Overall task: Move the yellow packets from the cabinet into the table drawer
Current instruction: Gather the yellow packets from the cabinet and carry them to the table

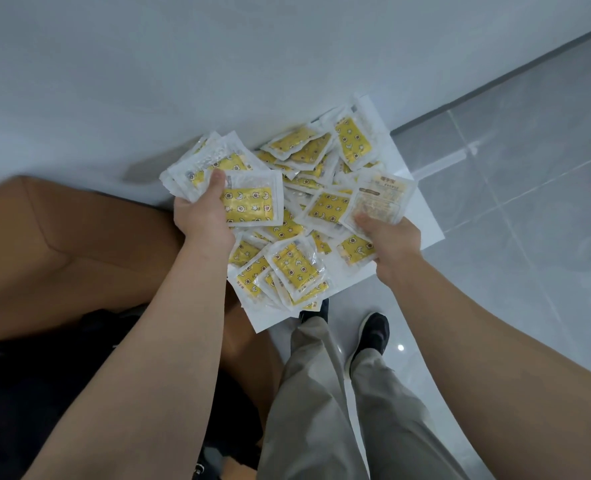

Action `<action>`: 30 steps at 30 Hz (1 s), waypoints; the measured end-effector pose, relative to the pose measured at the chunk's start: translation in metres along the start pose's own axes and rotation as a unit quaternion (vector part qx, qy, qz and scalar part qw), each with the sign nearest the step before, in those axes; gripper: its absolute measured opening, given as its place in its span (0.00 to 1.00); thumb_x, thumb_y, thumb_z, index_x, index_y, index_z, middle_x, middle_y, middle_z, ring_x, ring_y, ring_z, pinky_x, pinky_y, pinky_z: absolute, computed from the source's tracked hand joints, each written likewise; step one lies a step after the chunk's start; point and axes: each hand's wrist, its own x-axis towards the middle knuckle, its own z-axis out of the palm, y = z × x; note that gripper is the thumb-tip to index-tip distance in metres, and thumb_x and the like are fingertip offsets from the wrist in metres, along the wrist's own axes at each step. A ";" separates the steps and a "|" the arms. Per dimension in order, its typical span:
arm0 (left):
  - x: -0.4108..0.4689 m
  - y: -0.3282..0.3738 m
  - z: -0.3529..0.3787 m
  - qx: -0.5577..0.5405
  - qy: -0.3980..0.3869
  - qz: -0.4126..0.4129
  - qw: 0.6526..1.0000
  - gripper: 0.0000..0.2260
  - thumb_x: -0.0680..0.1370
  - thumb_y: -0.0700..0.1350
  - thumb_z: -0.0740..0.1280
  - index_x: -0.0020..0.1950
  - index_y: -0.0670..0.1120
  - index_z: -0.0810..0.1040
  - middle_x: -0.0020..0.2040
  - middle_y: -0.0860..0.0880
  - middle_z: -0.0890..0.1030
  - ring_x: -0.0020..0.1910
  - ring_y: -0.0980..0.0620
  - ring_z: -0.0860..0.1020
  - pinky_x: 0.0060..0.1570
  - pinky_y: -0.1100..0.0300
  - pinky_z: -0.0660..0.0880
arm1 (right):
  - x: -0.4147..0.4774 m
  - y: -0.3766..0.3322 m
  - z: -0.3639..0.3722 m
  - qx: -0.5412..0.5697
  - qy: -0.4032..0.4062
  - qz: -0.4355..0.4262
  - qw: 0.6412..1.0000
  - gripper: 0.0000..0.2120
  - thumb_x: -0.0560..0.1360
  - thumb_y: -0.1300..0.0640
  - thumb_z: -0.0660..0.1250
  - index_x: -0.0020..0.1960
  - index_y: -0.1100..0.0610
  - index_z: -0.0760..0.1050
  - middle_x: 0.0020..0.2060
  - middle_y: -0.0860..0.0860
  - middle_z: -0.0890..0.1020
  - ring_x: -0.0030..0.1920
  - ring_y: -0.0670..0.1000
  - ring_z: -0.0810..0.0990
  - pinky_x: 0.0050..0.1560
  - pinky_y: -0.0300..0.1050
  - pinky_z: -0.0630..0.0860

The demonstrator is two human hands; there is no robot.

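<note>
Setting: Pale grey glossy tiled floor [529, 168] fills the 3 o'clock side of the view and meets a plain white wall [148, 81] that spans 12 o'clock.
Left: the left hand [205, 216], at 9 o'clock of the pile, has its fingers curled round a fanned bundle of yellow packets [249, 202]. These are clear-edged plastic sachets printed with moons, stars and flowers. The thumb presses down on the top of the bundle.
Right: the right hand [391, 244], at 3 o'clock of the pile, pinches a pale-backed packet [377, 199] between thumb and fingers, its printed reverse side turned up. Whether more packets lie under that one in the grip cannot be told.
Packets: a loose heap of yellow packets [301, 268] lies between the two hands, overlapping at all angles. It spreads from 12 o'clock near the wall down to 6 o'clock.
Surface: the heap rests on a white flat panel [422, 216] that juts out from the wall. Whether it is a drawer or a shelf cannot be told.
Around: a tan leather seat [79, 244] is at 9 o'clock and a dark bag [27, 393] at 7 o'clock. Beige trousers [321, 393] and black shoes [373, 334] are on the floor at 6 o'clock.
</note>
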 end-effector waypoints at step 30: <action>-0.006 -0.006 -0.010 -0.079 -0.118 -0.134 0.981 0.43 0.54 0.53 0.87 0.67 0.52 0.77 0.60 0.45 0.84 0.55 0.37 0.83 0.51 0.29 0.76 | -0.001 0.009 -0.005 0.055 0.002 0.028 0.998 0.14 0.72 0.66 0.76 0.52 0.52 0.79 0.50 0.52 0.86 0.51 0.57 0.86 0.51 0.60 0.84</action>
